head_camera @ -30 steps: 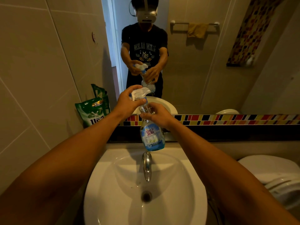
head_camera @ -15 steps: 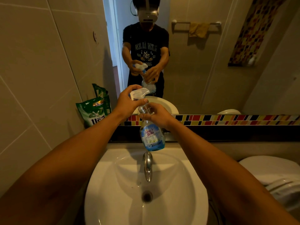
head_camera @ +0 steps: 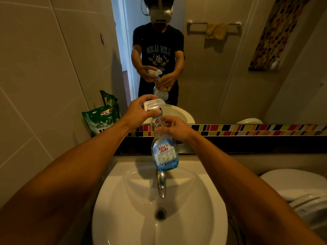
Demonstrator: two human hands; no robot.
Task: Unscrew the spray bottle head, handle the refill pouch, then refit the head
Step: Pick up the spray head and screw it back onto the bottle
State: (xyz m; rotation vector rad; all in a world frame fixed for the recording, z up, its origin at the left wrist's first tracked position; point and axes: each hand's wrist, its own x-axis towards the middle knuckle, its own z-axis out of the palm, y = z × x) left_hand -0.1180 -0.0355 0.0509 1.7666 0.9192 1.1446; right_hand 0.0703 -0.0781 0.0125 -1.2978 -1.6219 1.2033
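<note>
The bottle (head_camera: 164, 151) is held upright over the sink (head_camera: 208, 200), gripped at the neck by the right hand (head_camera: 174, 128), while the spray head (head_camera: 154, 105) is grasped by the left hand (head_camera: 139, 112). The clear plastic is judged light, little liquid being visible, and possibly slippery, so the narrow neck is the firmest hold. The collar thread is hidden by fingers; the pouch (head_camera: 101, 119) leans against the wall, partly cut off by the forearm.
</note>
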